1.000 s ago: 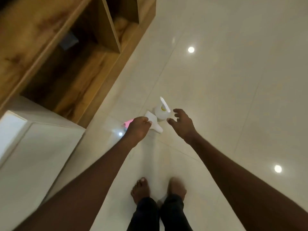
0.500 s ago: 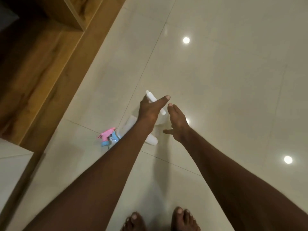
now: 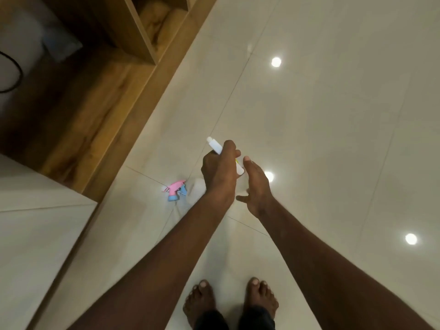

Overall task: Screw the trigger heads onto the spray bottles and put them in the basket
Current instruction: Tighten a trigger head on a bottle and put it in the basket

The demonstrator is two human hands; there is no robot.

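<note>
A: Spray bottle [image 3: 215,146] status: we hold a slim white one in the left hand [image 3: 220,172], fingers wrapped closed around its middle, neck end tilted up and away from us. It is off the floor [image 3: 333,139].

B: And the right hand [image 3: 258,186]?

A: Open, fingers spread and loosely curved, just beside the bottle's lower end. It grips nothing. We cannot tell whether the fingertips touch the bottle.

B: Failure modes from here?

A: First, mismatch. The pink and blue trigger head [image 3: 175,190] lies on the floor near the left wrist, and we judge it may not fit this bottle's neck; a forced thread would cross and jam. Second, slip. The bottle is smooth and we hold it one-handed at a tilt, so a loosened grip drops it on hard tile. Third, the pale rounded item [image 3: 196,190] just beside the trigger head is blurred; we cannot identify it, and reaching past it could knock it away.

B: Surroundings and obstructions?

A: A wooden shelf unit [image 3: 114,96] stands to the left, well apart from the hands. Our bare feet [image 3: 228,303] sit below the work area, directly under any dropped part. No basket is in view, so its location needs confirming before transfer. Ceiling lights glare on the tile and may hide small parts.
</note>
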